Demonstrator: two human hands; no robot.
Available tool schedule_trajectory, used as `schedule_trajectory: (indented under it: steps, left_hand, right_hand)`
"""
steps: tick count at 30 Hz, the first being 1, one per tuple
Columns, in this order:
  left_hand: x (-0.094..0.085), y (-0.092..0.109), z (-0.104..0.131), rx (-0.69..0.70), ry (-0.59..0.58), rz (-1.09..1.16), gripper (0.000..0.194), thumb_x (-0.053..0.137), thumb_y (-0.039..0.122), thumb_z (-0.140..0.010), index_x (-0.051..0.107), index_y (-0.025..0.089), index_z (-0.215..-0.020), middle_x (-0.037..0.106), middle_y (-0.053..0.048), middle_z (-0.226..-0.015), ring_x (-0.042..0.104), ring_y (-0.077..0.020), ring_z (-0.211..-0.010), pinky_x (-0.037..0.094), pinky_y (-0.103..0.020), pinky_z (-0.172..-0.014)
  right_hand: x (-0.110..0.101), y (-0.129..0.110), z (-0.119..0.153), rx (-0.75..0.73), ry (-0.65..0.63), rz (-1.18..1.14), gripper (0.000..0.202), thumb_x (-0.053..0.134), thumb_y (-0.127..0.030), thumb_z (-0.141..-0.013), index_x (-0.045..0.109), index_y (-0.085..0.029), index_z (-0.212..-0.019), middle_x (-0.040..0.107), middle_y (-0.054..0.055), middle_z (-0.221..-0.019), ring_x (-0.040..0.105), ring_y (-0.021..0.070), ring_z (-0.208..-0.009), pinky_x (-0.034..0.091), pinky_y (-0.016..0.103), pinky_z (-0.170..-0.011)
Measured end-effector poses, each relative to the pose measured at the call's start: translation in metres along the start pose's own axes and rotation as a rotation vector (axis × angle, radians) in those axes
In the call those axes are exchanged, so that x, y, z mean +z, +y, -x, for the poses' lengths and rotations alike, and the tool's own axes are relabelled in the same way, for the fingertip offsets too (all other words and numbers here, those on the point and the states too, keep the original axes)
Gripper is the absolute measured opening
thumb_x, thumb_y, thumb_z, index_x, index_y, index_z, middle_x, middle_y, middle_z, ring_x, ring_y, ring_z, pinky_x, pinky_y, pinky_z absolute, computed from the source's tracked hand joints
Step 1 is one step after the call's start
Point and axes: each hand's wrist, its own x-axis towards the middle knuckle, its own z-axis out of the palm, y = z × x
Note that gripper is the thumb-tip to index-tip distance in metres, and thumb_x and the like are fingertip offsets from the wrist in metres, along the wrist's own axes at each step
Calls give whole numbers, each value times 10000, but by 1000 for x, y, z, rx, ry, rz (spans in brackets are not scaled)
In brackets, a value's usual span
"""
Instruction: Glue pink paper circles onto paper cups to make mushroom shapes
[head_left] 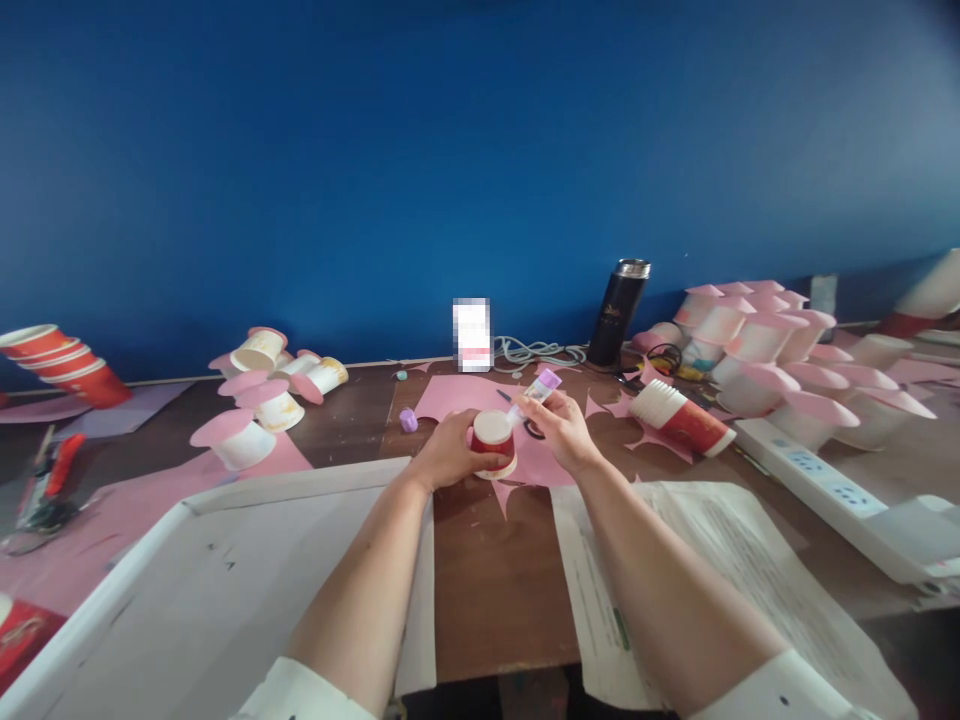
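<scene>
My left hand (448,450) is wrapped round a red paper cup (489,455), which stands upside down with its pale base facing up. In my right hand (556,425) is a glue stick (541,388) with a purple end, its other end at the edge of the cup's base. The purple glue cap (408,419) lies off to the left. Pink paper (457,397) spreads beneath and behind the cup. A pair of scissors (534,430) is partly hidden behind my right hand.
White cups with pink discs (765,340) crowd the right; several more (244,440) lie left. A black thermos (619,315), stacked red cups (682,418) and a power strip (817,480) stand right. Stacked cups (64,362) lean far left. A white tray (300,520) lies in front.
</scene>
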Motion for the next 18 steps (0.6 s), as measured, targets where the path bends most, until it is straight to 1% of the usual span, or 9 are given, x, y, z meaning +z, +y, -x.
schedule_trajectory:
  steps: [3,8,11,14,18]
  left_hand:
    - [0,0,0,-8,-18,12,512,778,414,-580,621,191,-1013,659,-57,-1018,599,-249,-956,459,-346,-821]
    - [-1,0,0,-9,-4,31,549,786,431,-562,613,195,-1027,656,-56,-1050,595,-251,-972,459,-342,-826]
    - [-1,1,1,-17,-18,52,551,779,439,-572,610,192,-1035,659,-48,-1049,602,-240,-952,462,-332,-813]
    - [-1,3,1,-22,-40,74,548,773,441,-577,606,182,-1030,664,-46,-1026,611,-232,-917,464,-324,-790]
    - [-3,4,1,-20,-38,68,555,776,446,-568,611,190,-1033,658,-42,-1047,608,-232,-929,461,-325,-796]
  right_hand:
    - [-2,3,-1,6,9,26,292,690,-453,-722,610,-173,-704,443,-38,-561,329,77,-498,240,227,-465]
    - [-2,4,-1,-22,79,-10,284,674,-457,-741,609,-182,-711,433,-45,-544,295,73,-473,213,232,-450]
    - [0,2,0,-22,62,-7,281,687,-452,-728,617,-179,-722,435,-44,-555,301,70,-479,218,228,-450]
    - [0,2,0,-7,32,43,301,698,-461,-710,625,-170,-726,460,-36,-569,330,74,-491,245,226,-458]
    - [-2,6,-2,-17,73,104,296,688,-458,-722,612,-172,-704,445,-40,-542,331,80,-486,242,231,-461]
